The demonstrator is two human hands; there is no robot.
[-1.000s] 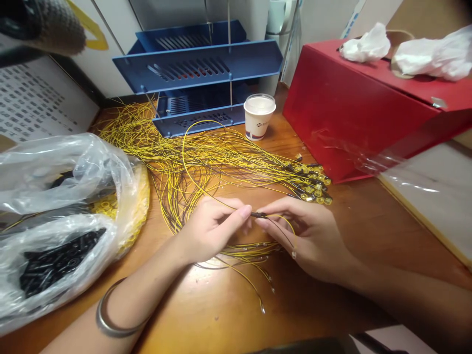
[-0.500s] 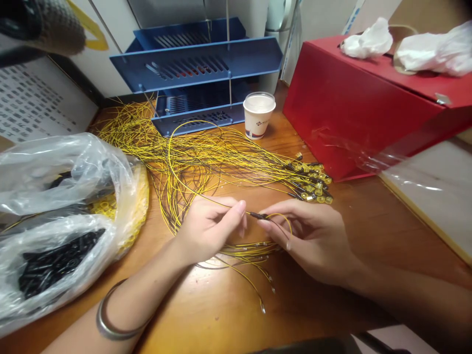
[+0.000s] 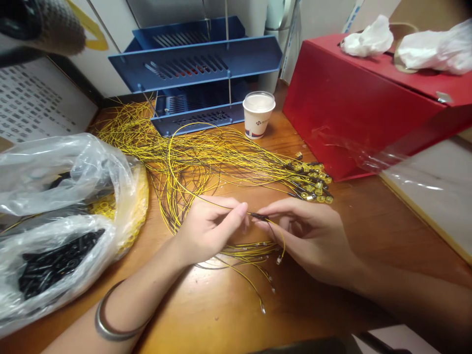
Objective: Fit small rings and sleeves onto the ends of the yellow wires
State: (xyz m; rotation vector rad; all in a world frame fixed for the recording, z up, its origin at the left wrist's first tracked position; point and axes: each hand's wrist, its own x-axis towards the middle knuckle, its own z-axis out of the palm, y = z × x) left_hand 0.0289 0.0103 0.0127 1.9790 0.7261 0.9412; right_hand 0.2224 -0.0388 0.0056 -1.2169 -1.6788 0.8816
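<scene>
Between thumb and fingers, my left hand (image 3: pixel 216 228) pinches a thin yellow-and-black wire (image 3: pixel 214 202) that loops up behind it. My right hand (image 3: pixel 313 236) holds a short black sleeve (image 3: pixel 259 217) on that wire by its fingertips. Past the sleeve, the wire's end curves down to a small clear-tipped piece (image 3: pixel 279 260) hanging below the right fingers. Under both hands lie several loose wires (image 3: pixel 245 252) with small shiny tips. Behind them spreads a big bundle of yellow and black wires (image 3: pixel 206 147), its right end carrying yellow caps (image 3: pixel 319 187).
On the left stand a clear plastic bag (image 3: pixel 121 182) with black tubes (image 3: pixel 55 265) and yellow rings (image 3: pixel 134 216). A blue tray rack (image 3: pixel 199 61) and a lidded paper cup (image 3: pixel 258 115) are at the back. A red box (image 3: pixel 354 108) stands at the right.
The wire's tip end has come free of my right fingers and now hangs down below the sleeve. My right fingertips have shifted slightly on the black sleeve; my left hand is almost still.
</scene>
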